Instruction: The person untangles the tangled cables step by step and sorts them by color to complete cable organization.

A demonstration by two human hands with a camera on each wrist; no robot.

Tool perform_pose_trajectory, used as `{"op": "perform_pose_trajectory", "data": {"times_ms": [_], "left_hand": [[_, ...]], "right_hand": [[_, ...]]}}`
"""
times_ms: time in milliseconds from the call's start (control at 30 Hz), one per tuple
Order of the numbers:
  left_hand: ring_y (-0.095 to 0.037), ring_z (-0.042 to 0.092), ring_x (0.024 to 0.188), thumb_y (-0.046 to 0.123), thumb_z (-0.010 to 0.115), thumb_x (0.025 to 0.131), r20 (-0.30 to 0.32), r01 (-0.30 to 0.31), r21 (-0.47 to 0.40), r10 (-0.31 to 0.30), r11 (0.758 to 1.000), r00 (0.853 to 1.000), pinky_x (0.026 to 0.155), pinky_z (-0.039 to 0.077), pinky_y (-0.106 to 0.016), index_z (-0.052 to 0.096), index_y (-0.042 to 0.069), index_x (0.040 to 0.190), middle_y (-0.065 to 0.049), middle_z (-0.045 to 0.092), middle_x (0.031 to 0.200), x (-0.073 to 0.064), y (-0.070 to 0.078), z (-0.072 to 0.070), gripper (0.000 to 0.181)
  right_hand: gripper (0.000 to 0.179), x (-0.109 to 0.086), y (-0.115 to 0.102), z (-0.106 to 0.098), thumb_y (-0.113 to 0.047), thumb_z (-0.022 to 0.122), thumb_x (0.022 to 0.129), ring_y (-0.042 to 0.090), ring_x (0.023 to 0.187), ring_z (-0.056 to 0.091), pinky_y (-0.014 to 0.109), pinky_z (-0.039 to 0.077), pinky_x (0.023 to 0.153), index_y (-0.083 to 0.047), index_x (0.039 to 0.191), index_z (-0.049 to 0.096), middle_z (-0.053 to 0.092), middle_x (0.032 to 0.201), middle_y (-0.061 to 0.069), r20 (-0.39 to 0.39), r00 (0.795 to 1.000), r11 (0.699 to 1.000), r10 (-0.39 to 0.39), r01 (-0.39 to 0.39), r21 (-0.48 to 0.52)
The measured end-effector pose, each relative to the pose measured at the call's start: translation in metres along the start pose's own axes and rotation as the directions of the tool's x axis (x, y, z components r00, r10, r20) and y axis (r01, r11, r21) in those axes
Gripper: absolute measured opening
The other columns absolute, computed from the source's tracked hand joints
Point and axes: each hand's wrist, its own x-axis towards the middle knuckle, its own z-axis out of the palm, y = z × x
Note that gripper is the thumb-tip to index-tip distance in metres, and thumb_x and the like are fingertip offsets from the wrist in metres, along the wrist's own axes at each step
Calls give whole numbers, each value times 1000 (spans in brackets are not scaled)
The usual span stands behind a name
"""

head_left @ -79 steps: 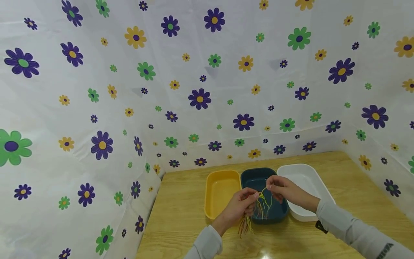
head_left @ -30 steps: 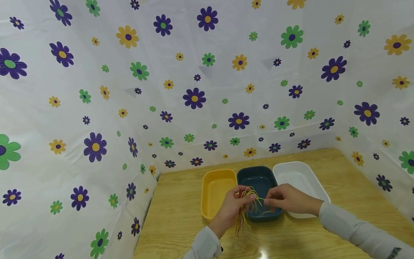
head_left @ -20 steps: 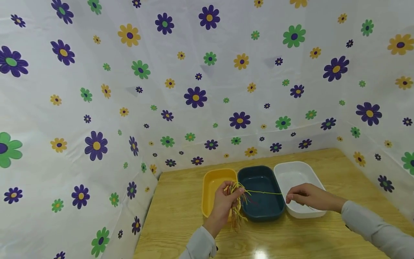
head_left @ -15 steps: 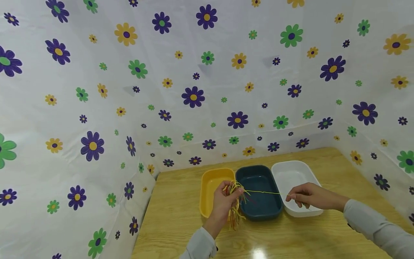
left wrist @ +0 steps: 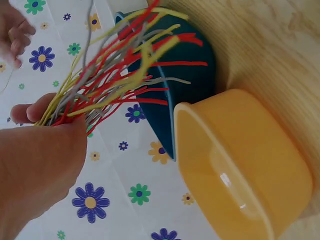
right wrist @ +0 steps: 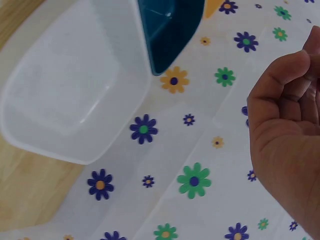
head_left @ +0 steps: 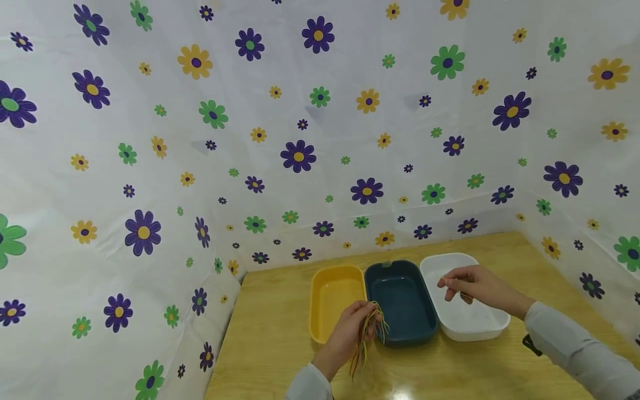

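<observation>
Near glossy, round-cornered trays, thin, loose-ended strings in the left hand

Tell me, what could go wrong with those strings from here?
The bundle of red, yellow and grey strings in the left hand fans out with its ends crossing, so pulling one might drag or tangle others. Strings might also slip from that grip onto the table. The thin strand in the right hand could fall into the white tray seen below it.
</observation>
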Motion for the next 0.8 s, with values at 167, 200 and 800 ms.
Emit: {"op": "perform_pose_trajectory", "data": {"times_ms": [167, 200, 800], "left_hand": [[-8, 47, 58, 24, 54, 109, 72, 67, 79, -73, 995, 995, 58, 42, -22, 62, 7, 112, -1, 64, 86, -11, -6, -9, 18], [-8, 48, 60, 24, 55, 109, 101, 74, 115, -86, 991, 991, 59, 42, -23, 63, 7, 112, -1, 64, 87, -13, -6, -10, 19], [-9, 46, 59, 15, 54, 108, 147, -29, 208, -2, 978, 989, 55, 38, -21, 62, 1, 108, -1, 63, 82, -48, 13, -22, 16]], "right_hand": [[31, 63, -22, 36, -22, 58, 106, 18, 76, 62, 33, 54, 67, 3, 115, 75, 76, 103, 14, -85, 991, 985, 100, -111, -133], [31, 75, -23, 47, -24, 61, 104, 19, 81, 64, 36, 55, 71, 0, 113, 78, 76, 106, 14, -102, 988, 975, 120, -137, -174], [33, 172, 22, 197, -14, 71, 83, 11, 49, 34, 28, 29, 50, -18, 55, 54, 39, 52, -8, -63, 974, 833, 218, -219, -508]]}}
